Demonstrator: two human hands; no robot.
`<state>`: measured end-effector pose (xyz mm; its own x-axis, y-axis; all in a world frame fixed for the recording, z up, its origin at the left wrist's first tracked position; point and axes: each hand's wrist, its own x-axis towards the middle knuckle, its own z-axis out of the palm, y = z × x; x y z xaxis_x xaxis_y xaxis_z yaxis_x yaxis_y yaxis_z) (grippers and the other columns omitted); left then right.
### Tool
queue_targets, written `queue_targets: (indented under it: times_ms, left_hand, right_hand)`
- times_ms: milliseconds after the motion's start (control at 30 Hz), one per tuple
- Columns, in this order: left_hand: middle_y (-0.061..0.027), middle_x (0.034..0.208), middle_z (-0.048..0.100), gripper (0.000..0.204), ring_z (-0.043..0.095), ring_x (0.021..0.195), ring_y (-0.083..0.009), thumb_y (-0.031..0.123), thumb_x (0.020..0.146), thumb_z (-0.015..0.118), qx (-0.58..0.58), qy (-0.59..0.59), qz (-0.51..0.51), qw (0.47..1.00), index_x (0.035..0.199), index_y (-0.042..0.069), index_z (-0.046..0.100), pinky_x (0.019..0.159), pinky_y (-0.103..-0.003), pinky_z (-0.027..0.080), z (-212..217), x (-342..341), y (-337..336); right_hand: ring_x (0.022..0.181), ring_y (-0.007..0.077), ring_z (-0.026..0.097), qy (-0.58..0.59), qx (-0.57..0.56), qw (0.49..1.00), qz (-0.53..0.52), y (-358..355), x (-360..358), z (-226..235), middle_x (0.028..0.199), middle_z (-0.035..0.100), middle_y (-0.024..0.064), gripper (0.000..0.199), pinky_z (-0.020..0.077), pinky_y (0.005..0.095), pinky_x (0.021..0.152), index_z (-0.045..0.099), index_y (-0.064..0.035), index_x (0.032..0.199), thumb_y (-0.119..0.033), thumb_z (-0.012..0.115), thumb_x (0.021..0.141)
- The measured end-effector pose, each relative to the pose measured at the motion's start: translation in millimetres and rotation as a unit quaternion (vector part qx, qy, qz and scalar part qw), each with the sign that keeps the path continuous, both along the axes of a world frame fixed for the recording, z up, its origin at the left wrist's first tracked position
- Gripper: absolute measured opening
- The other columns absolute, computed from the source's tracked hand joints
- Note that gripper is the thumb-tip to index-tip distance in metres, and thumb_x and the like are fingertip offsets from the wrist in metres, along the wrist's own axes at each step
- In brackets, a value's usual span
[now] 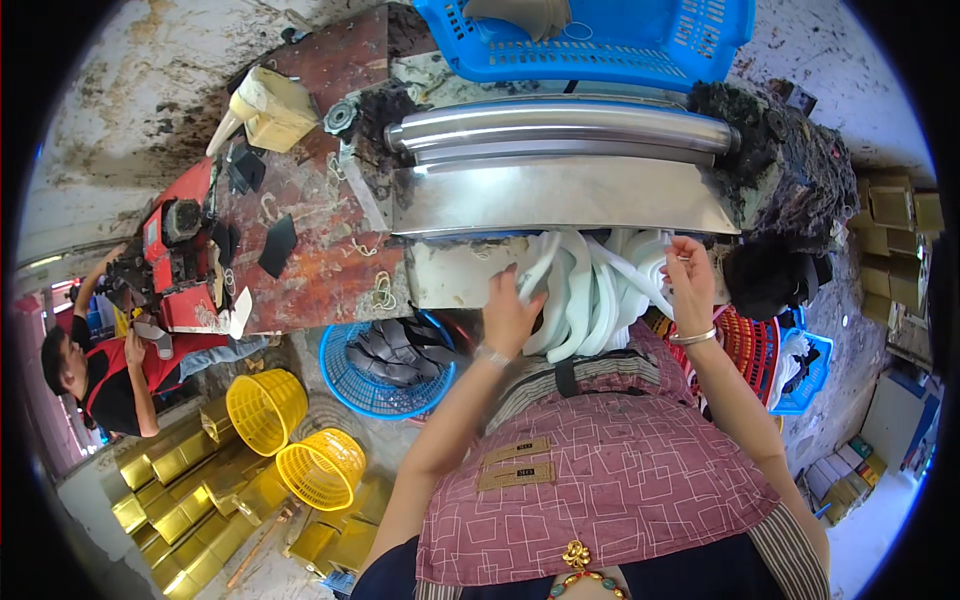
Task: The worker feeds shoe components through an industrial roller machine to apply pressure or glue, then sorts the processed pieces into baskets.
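In the head view, white strips (pixel 578 300) bunch at the near edge of the bench (pixel 335 290), long axes running toward the body. The left hand (pixel 514 312) touches their left side, loosely open; the right hand (pixel 692 285) curls at their right, grip unclear.

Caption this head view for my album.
Left hand and right hand at curved white strips, with steel rollers beyond.

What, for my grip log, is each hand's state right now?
Left hand: partly open, at the white pieces; whether it grips one cannot be told.
Right hand: fingers curled beside a white strip; grip cannot be told.
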<state>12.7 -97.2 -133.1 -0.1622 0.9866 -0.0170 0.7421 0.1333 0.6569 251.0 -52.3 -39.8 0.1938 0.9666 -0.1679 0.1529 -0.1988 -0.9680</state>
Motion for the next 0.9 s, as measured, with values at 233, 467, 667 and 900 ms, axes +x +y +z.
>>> queue_targets:
  times_ms: [233, 467, 667, 900]
  left_hand:
    - [-0.0095, 0.078, 0.061, 0.03, 0.059, 0.068, -0.0179, 0.013, 0.07, 0.063, -0.126, -0.256, 0.07, 0.956, 0.097, 0.001, 0.055, 0.061, -0.031, 0.047, 34.3, -28.5, -2.0]
    - [-0.0028, 0.066, 0.053, 0.024, 0.05, 0.055, -0.0086, 0.021, 0.079, 0.056, -0.263, -0.518, -0.028, 0.813, 0.092, 0.001, 0.054, 0.048, -0.021, 0.041, 107.4, -14.6, 9.2]
    - [-0.0043, 0.068, 0.054, 0.036, 0.049, 0.053, -0.0094, 0.031, 0.092, 0.033, -0.277, -0.578, 0.029, 0.767, 0.087, 0.002, 0.054, 0.046, -0.021, 0.039, 114.3, -1.3, 19.6]
    - [-0.0026, 0.084, 0.057, 0.024, 0.053, 0.07, -0.0079, 0.015, 0.086, 0.048, -0.37, -0.335, -0.172, 0.849, 0.103, -0.001, 0.051, 0.058, -0.021, 0.043, 133.9, 12.0, 42.0]
  right_hand:
    - [0.07, 0.0109, 0.052, -0.075, -0.087, 0.966, 0.233, -7.8, -35.7, 20.1, 0.083, 0.057, 0.0066, 0.022, 0.0422, 0.0226, 0.064, 0.054, 0.001, 0.096, -0.012, 0.056, 0.078]
    - [0.071, 0.0095, 0.054, 0.046, -0.112, 0.94, 0.32, 15.0, -89.4, 22.6, 0.082, 0.06, 0.0061, 0.026, 0.0437, 0.0228, 0.064, 0.057, -0.0006, 0.095, -0.019, 0.06, 0.076]
    - [0.069, 0.009, 0.054, 0.153, -0.112, 0.943, 0.274, 17.1, -75.8, 31.7, 0.08, 0.06, 0.0038, 0.024, 0.0444, 0.0252, 0.062, 0.059, -0.0012, 0.092, -0.02, 0.062, 0.076]
    - [0.068, 0.0103, 0.055, 0.103, -0.086, 0.963, 0.235, 27.5, -51.8, 38.8, 0.075, 0.061, 0.0056, 0.029, 0.0448, 0.0263, 0.062, 0.06, 0.0005, 0.088, -0.025, 0.065, 0.075]
